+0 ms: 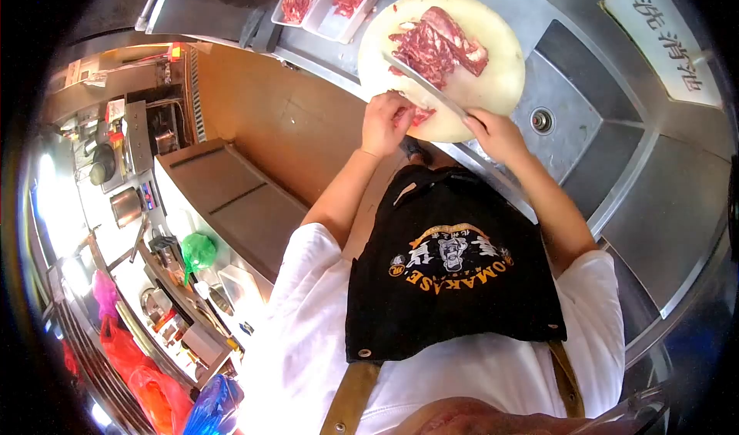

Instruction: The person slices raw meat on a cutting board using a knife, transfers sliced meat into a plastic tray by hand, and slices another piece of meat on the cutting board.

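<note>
Red meat, marbled white, seemingly moist, on cream board

Cutting board directly ahead of person; raw meat pile on it. Knife over board, between pile and left hand. Two meat tubs left of board; sink right, sign farther right.

left grip curls, right grip clenches, forearms bare.
</note>
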A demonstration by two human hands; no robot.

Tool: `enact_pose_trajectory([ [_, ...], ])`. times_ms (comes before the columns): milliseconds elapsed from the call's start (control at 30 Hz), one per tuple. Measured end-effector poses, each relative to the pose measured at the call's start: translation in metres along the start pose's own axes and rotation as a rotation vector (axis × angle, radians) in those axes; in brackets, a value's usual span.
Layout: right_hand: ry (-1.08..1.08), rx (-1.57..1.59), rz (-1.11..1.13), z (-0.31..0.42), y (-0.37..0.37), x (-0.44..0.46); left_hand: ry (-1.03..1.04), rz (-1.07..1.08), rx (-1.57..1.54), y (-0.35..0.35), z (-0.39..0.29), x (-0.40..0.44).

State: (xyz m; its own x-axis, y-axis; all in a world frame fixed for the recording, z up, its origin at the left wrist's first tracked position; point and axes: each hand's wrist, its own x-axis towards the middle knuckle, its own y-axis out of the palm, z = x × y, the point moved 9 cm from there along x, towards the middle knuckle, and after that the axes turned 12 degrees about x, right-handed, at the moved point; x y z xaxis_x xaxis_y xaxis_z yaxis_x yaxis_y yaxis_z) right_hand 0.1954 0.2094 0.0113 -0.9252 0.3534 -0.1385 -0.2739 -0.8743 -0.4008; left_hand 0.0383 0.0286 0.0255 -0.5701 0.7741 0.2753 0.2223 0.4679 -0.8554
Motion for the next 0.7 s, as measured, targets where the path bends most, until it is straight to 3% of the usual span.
enact_pose_trajectory([
  [33, 0.170, 0.183, 0.039, -0.012, -0.007, -0.016, 0.007, -0.006, 0.002, 0.000, 0.000, 0.008],
  [67, 0.345, 0.369, 0.081, -0.023, -0.010, -0.038, -0.131, 0.055, -0.006, 0.006, 0.013, 0.012],
  [133, 0.514, 0.617, -0.006, -0.051, -0.023, -0.081, -0.438, 0.266, -0.059, 0.026, 0.043, 0.020],
  [167, 0.510, 0.615, -0.002, -0.059, -0.029, -0.096, -0.440, 0.261, -0.057, 0.027, 0.042, 0.031],
  [233, 0.669, 0.796, -0.072, -0.081, -0.032, -0.121, -0.720, 0.379, -0.046, 0.039, 0.057, 0.037],
  [300, 0.693, 0.773, -0.112, -0.090, -0.029, -0.120, -0.772, 0.447, -0.087, 0.051, 0.063, 0.048],
  [400, 0.638, 0.745, -0.187, -0.103, -0.022, -0.103, -0.962, 0.320, -0.291, 0.040, 0.030, 0.066],
  [433, 0.557, 0.738, -0.215, -0.096, -0.023, -0.088, -0.961, 0.320, -0.292, 0.047, 0.030, 0.070],
  [633, 0.578, 0.747, -0.268, -0.085, -0.036, -0.079, -1.035, 0.390, -0.089, 0.069, 0.043, 0.084],
  [700, 0.729, 0.846, -0.187, -0.091, -0.030, -0.107, -1.093, 0.388, -0.072, 0.076, 0.041, 0.085],
])
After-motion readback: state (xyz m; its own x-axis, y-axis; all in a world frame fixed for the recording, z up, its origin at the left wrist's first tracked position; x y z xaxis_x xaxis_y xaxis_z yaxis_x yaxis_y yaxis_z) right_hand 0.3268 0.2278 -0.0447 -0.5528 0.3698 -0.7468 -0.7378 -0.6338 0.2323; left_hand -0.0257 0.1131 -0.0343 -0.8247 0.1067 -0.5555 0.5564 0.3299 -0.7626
